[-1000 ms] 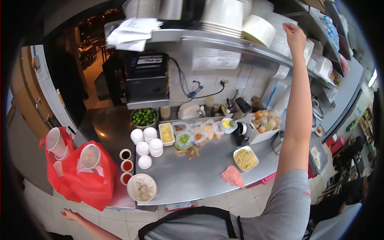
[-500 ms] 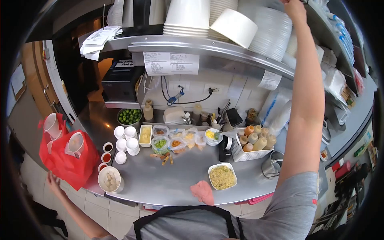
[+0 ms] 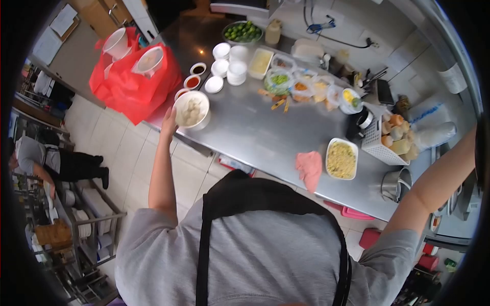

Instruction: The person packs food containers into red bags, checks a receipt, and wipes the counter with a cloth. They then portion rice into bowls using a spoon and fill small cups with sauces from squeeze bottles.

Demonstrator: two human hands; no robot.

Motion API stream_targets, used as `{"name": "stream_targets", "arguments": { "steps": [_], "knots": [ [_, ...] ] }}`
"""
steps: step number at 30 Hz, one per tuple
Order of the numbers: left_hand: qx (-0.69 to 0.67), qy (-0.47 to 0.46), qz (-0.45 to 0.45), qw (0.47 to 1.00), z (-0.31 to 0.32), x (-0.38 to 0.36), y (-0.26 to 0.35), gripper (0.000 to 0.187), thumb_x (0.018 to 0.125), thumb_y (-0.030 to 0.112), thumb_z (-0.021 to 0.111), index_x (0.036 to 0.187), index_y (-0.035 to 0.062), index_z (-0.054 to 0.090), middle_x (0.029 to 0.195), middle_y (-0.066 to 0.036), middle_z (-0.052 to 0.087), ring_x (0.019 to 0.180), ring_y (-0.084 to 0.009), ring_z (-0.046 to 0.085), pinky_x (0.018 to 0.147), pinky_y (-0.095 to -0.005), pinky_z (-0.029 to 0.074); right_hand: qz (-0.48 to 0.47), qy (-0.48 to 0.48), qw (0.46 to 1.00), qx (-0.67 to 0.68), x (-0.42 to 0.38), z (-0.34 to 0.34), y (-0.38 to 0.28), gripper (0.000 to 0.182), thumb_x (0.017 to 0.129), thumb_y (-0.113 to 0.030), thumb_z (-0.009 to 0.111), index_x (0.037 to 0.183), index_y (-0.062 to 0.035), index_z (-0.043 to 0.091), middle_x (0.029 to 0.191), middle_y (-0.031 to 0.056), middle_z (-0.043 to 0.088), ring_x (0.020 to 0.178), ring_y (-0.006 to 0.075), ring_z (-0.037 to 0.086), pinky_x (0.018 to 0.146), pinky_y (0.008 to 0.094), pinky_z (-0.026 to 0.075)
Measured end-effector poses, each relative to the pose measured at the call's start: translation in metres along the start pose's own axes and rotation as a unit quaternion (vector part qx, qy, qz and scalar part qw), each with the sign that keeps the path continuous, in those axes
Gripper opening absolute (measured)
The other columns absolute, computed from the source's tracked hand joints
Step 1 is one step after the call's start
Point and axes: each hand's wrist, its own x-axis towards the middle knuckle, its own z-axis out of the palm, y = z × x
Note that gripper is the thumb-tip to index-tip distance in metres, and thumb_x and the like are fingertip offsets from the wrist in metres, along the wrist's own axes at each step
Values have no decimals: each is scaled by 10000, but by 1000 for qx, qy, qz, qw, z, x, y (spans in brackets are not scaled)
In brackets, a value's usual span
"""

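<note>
My left hand [image 3: 170, 122] is at the left side of a white round tub [image 3: 203, 119] with pale round pieces [image 3: 194, 109] inside. Its fingers are stretched out along the tub wall, right by the rim. The tub stands at the front left edge of the steel counter [image 3: 245, 127], next to small cups of dark and red sauce [image 3: 192, 81]. My right arm [image 3: 434, 181] stretches to the right edge of the view, where the hand is cut off. Nearest to that arm is a metal pitcher [image 3: 392, 186].
A red bag [image 3: 138, 94] with white cups stands left of the tub. Stacked white cups [image 3: 237, 72] and bagged toppings [image 3: 301, 86] line the back. A white dish of yellow food [image 3: 341, 159], a pink cloth [image 3: 309, 168] and a bottle basket [image 3: 377, 145] are rightward. Another person [image 3: 43, 158] stands far left.
The view has turned down and left. My left hand has come from beside the red bag to the tub. My right hand, earlier up at the shelf of containers, has left the view.
</note>
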Motion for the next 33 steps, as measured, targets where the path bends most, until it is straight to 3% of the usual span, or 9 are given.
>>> {"name": "stream_targets", "arguments": {
  "steps": [2,4,5,7,11,19,21,25,33],
  "knots": [
    [50,-9,79,996,2,7,-1,465,819,145,446,1275,75,389,1012,-98,584,736,-149,583,528,-231,474,166,60,964,-198,-83,24,13,363,825,-206,518,1123,1,520,1144,147,519,996,223,518,857,336,409],
    [55,-35,72,995,4,4,7,453,786,90,426,1238,65,430,988,-103,592,732,-166,601,522,-261,504,353,58,899,-251,-174,61,5,350,846,-280,499,1092,-42,572,1162,76,522,1043,167,486,889,286,362],
    [58,-63,68,994,9,3,11,455,752,34,406,1201,56,471,963,-108,601,729,-183,619,517,-290,534,307,-76,900,-299,-232,65,25,339,855,-287,513,1059,-26,583,1076,61,569,993,139,513,856,263,384],
    [83,-115,54,988,26,-9,16,434,765,13,392,1186,64,483,968,-101,589,770,-201,621,556,-314,557,567,40,823,-21,-320,135,10,212,819,-185,601,957,-26,615,852,7,608,735,69,531,668,195,409],
    [112,-222,115,962,112,-45,29,405,787,32,402,1180,64,494,1015,-98,585,817,-187,609,569,-303,551,689,83,703,156,-417,238,-28,145,801,-134,614,904,-33,623,745,-25,574,622,53,496,568,199,416],
    [-47,-235,62,969,221,-84,35,328,893,243,442,1151,57,523,1026,-96,590,808,-213,584,716,-330,456,611,102,778,-104,-478,286,-26,143,828,-143,550,874,-8,565,762,96,620,686,166,585,622,283,446],
    [2,-68,313,947,237,-89,23,291,872,209,461,1041,0,573,894,-178,623,798,-279,597,713,-348,448,607,101,777,-128,-482,293,-29,146,824,-144,546,879,-10,568,785,120,614,726,207,585,659,312,443],
    [33,-87,283,955,237,-86,22,273,878,193,446,970,-26,580,889,-201,606,787,-309,587,707,-362,444,560,47,804,-197,-489,294,-24,159,816,-140,530,897,-10,570,833,156,581,827,296,556,746,362,424],
    [16,-125,328,936,227,-87,15,259,860,223,483,950,16,611,879,-183,614,810,-307,590,706,-326,452,524,-38,826,-201,-496,285,-26,183,842,-157,510,925,-37,621,803,124,541,769,246,521,688,323,415]
  ]
}}
